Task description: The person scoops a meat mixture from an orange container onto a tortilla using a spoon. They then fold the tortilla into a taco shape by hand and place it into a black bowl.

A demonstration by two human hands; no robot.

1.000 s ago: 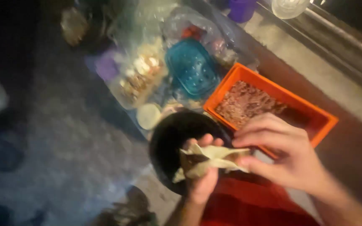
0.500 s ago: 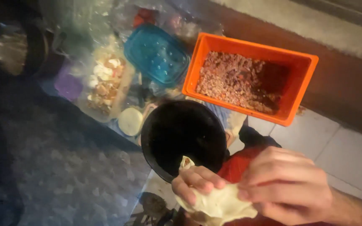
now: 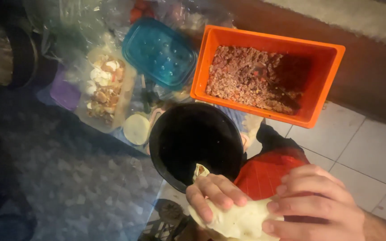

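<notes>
Both hands grip one pale, soft piece of dough (image 3: 240, 220) at the bottom of the view. My left hand (image 3: 213, 194) curls over its upper left part, just at the near rim of a black bowl (image 3: 195, 143). My right hand (image 3: 320, 203) closes on the dough from the right, over a red cloth (image 3: 264, 172). A little filling shows at the dough's top corner, by the bowl's rim. Behind the bowl stands an orange rectangular tub (image 3: 322, 62) holding brown minced filling (image 3: 246, 78).
A teal lidded box (image 3: 159, 53) lies left of the tub. Further left a clear tray (image 3: 106, 89) holds pale and brown scraps, with a small pale disc (image 3: 136, 129) and a purple container (image 3: 63, 91) nearby. White floor tiles (image 3: 362, 151) lie at right, dark patterned cover at left.
The view has shifted, so tub and bowl sit higher and larger in frame. My hands have come down from above the bowl to its near rim, closing the dough into a folded bundle.
</notes>
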